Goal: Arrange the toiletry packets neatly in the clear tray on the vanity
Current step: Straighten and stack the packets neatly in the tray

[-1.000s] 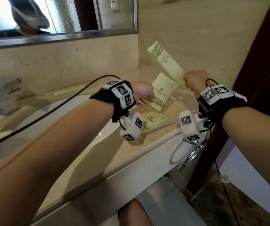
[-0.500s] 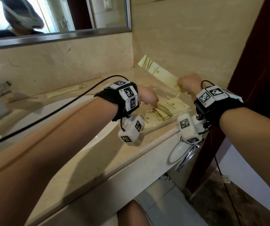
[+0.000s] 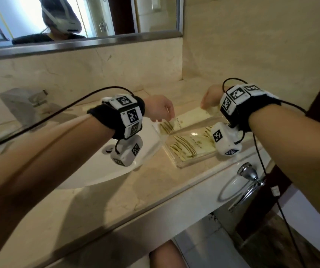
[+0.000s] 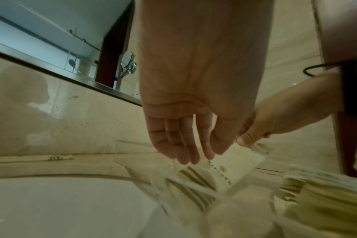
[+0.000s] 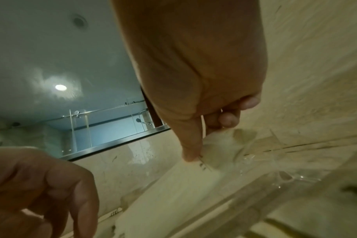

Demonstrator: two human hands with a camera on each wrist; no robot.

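A clear tray (image 3: pixel 194 164) sits on the vanity right of the basin. A cream packet with olive stripes (image 3: pixel 192 147) lies flat in its front half. A long cream packet (image 3: pixel 188 119) lies along the back half. My right hand (image 3: pixel 204 106) pinches that packet's right end between thumb and fingers (image 5: pixel 191 153). My left hand (image 3: pixel 162 119) hangs over the packet's left end with straight fingers (image 4: pixel 185 157), tips at or just above the long packet (image 4: pixel 236 164); contact is not clear. My wrist camera hides the tray's right part.
The white basin (image 3: pixel 89 171) lies left of the tray, with a faucet (image 3: pixel 24 107) behind it. A thin long packet (image 4: pixel 59 158) lies by the back wall. A chrome towel ring (image 3: pixel 240 188) hangs under the counter edge. The side wall stands close behind the tray.
My right hand has brought the long packet down from the air into the tray's back half. My left hand has let go of the square packet, which now lies in the tray.
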